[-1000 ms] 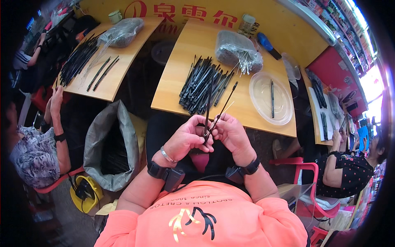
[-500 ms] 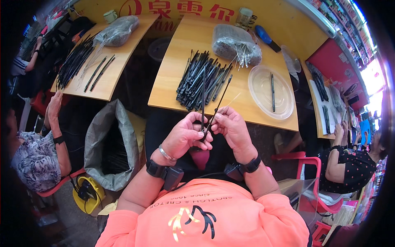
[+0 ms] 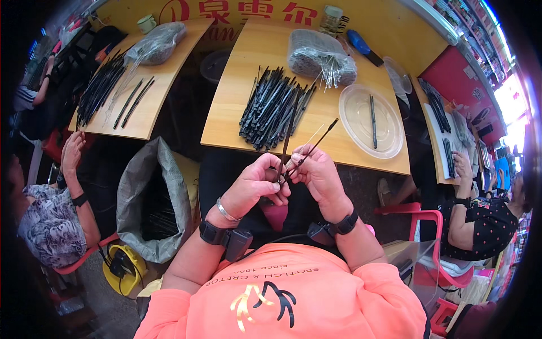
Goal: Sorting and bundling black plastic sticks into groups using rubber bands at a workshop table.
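I see my left hand and right hand each grasping one black stick, fingers clenched, just below the worktop; one more stick lies in the clear plate.

both forearms come up from the lower edge and bend inward, so the hands meet at the middle, just above the lap; each wrist wears a dark band, and the left also a thin metal bangle. the left hand is curled, fingers folded in, thumb pressed to fingertips; the right hand is closed in a pinch, knuckles up, touching the left.
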`<state>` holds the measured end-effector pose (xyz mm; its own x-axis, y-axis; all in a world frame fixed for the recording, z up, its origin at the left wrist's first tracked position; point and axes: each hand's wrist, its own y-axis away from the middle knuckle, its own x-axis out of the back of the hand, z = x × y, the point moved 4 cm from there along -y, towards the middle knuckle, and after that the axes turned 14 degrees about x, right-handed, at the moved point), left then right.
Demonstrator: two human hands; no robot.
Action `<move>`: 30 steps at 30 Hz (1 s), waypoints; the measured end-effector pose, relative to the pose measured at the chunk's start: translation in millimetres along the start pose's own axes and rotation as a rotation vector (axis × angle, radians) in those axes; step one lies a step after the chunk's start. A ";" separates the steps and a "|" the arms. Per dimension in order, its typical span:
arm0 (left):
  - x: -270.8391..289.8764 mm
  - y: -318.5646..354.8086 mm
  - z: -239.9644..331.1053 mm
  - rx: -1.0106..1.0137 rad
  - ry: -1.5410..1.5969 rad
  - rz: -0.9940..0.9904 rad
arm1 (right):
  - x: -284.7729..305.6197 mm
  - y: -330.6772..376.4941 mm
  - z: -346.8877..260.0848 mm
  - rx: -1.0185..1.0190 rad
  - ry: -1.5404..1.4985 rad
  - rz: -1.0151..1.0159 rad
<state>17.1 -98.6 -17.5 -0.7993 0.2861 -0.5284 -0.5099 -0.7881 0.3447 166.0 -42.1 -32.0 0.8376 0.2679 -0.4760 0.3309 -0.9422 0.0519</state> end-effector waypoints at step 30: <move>-1.7 0.0 -0.5 -0.056 0.270 -0.270 | -6.3 2.0 -9.7 -0.040 -0.071 -0.116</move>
<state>18.6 -99.4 -17.0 -0.5219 0.3395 -0.7825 -0.6667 -0.7346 0.1259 165.6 -43.7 -20.3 0.7602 0.3582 -0.5420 0.4419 -0.8967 0.0271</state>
